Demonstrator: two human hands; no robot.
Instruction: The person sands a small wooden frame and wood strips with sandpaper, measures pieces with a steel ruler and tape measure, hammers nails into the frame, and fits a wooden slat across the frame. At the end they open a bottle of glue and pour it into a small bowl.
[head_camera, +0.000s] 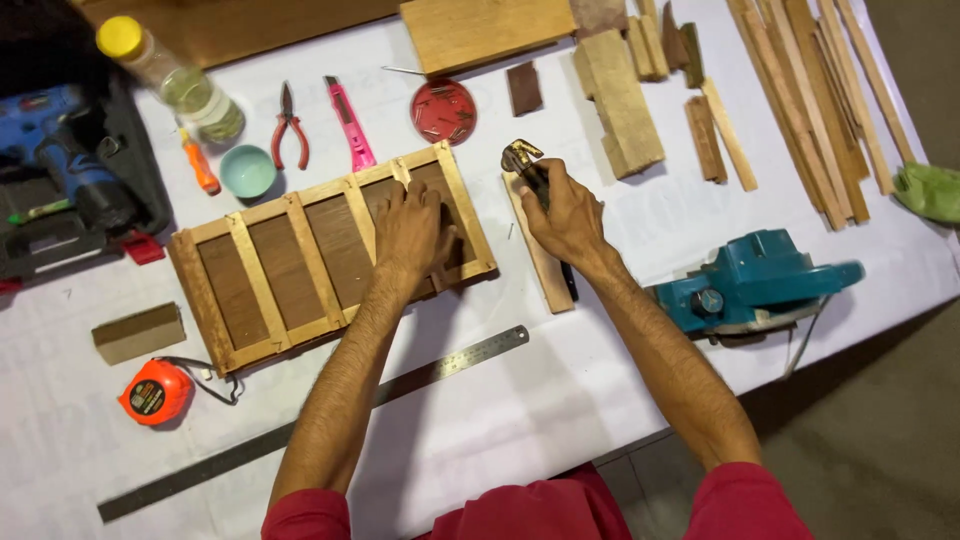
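Observation:
A wooden frame (262, 262) with several light slats over dark panels lies on the white table (520, 410). My left hand (412, 232) presses flat on its right end, fingers spread over the last panel. My right hand (566, 212) grips a dark hammer (524, 160) by the handle, its metal head pointing away from me. The hammer hovers over a narrow wooden strip (548, 272) lying just right of the frame.
A steel ruler (300, 428) lies in front of me, an orange tape measure (154, 392) and wood block (138, 332) at left. A teal power planer (750, 284) sits right. Pliers (289, 128), pink cutter (349, 122), red nail lid (443, 110), bottle (172, 78), drill (60, 160), wood offcuts (800, 90) lie behind.

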